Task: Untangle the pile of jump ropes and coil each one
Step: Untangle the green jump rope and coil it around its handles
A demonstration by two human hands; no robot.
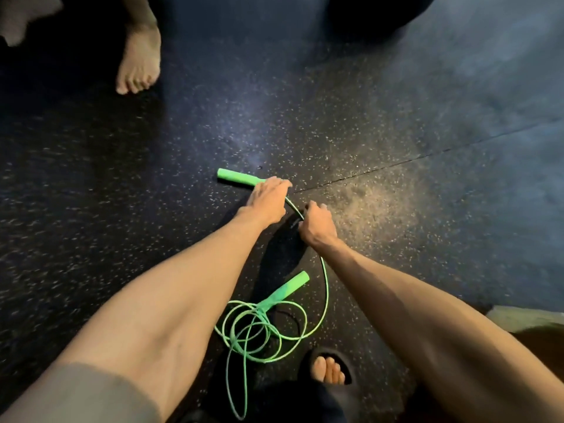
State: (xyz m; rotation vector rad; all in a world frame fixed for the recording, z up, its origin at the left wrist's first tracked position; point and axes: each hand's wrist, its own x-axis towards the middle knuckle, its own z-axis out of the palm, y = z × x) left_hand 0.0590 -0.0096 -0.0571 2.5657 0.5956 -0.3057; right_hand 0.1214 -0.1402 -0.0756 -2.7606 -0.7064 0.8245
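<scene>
The bright green plastic-corded jump rope (pixel 265 328) is lying on the dark speckled rubber floor (pixel 396 148), its thin cord piling into loose overlapping loops between the person's two forearms, down toward the near edge of the floor in view. One green foam handle (pixel 283 291) is resting tilted on top of those loops, free of either hand. From the loops a single strand is arcing up along the inner side of the right forearm and running into the right hand (pixel 317 222), which is curling closed around the cord, knuckles up. The same strand is carrying on in a short curve to the left hand (pixel 268 195), just beside the right one. That left hand is bending its fingers down over the near end of the second green foam handle (pixel 239 177), which is lying flat on the floor and pointing away to the left. A toe in a dark sandal (pixel 328 369) is showing just below the loops, and a bare foot (pixel 139 56) is standing well apart near the far left corner.
</scene>
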